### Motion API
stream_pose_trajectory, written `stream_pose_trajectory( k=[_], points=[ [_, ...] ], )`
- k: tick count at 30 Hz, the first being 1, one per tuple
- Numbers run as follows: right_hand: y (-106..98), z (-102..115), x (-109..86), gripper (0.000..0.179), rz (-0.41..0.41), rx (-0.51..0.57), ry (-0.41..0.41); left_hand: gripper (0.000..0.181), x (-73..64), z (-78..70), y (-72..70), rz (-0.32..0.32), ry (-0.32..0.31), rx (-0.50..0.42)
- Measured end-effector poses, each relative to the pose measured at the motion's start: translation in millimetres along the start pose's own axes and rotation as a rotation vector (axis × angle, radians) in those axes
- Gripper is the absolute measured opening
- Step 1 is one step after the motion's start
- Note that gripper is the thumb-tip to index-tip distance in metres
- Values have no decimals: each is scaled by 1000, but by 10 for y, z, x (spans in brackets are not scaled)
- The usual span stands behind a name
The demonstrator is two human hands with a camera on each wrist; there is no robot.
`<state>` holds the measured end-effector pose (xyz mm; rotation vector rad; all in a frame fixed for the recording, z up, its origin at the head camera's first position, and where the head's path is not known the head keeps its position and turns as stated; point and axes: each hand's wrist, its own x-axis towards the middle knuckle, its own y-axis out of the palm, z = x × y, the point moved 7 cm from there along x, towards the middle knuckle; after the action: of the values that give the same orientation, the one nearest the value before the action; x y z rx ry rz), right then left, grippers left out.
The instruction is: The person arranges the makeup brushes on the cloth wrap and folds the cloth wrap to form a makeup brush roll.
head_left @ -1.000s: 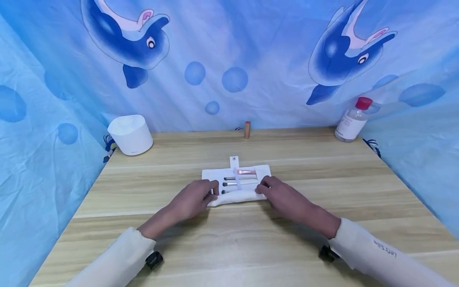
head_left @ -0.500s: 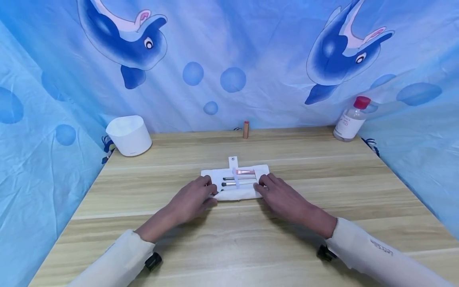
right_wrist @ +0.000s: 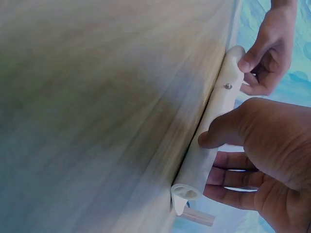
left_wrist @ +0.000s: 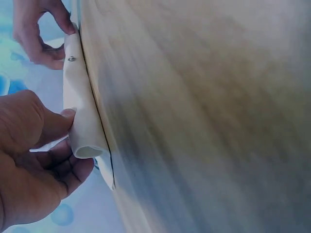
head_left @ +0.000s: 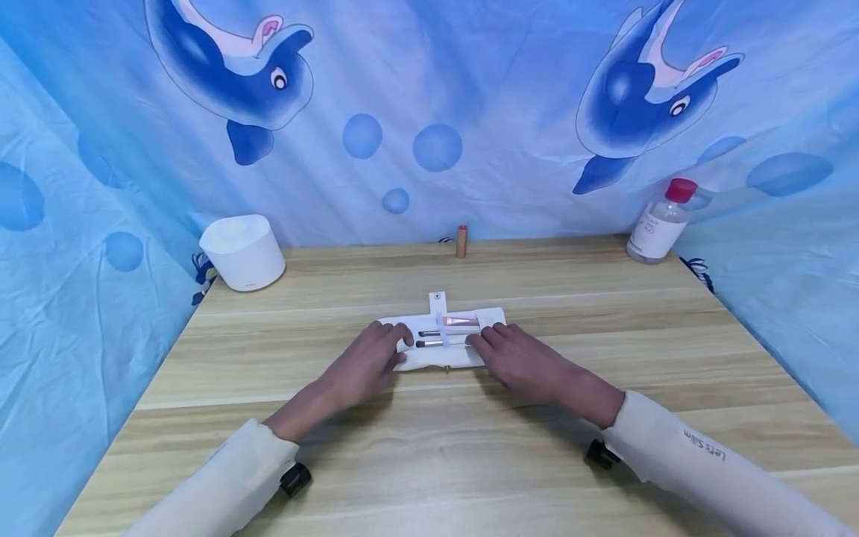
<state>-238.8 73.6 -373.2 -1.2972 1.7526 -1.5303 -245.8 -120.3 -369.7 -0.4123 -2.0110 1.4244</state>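
A white makeup brush roll [head_left: 421,359] lies partly rolled up on the table, its near edge forming a tube. Brushes show in its unrolled part: a pink flat one [head_left: 459,321] and dark-tipped ones, including a dark-bristled brush [head_left: 429,344]. A strap with a snap [head_left: 438,301] sticks out at the far side. My left hand [head_left: 367,364] grips the tube's left end, thumb on the near side and fingers beyond. On the right end, my right hand [head_left: 522,362] holds it likewise. Between the hands, a metal snap stud [right_wrist: 227,86] shows on the tube's outside.
On the wooden table [head_left: 429,462], a white round-cornered container [head_left: 244,253] stands back left. A copper-coloured tube [head_left: 461,242] stands at the back edge, and a clear bottle with a red cap [head_left: 661,224] back right. A blue dolphin-print curtain [head_left: 403,97] hangs behind.
The rolled tube has turned over away from me, covering the nearest brush. Its snap stud now faces me. Both hands have moved slightly forward with it.
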Motion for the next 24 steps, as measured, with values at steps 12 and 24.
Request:
stream_pose_trajectory(
  k=[12, 24],
  points=[
    [31, -222, 77, 36, 75, 162, 111, 16, 35, 2, -64, -46, 18, 113],
    [64, -379, 177, 42, 8, 296, 225, 12, 118, 60, 8, -48, 34, 132]
  ],
)
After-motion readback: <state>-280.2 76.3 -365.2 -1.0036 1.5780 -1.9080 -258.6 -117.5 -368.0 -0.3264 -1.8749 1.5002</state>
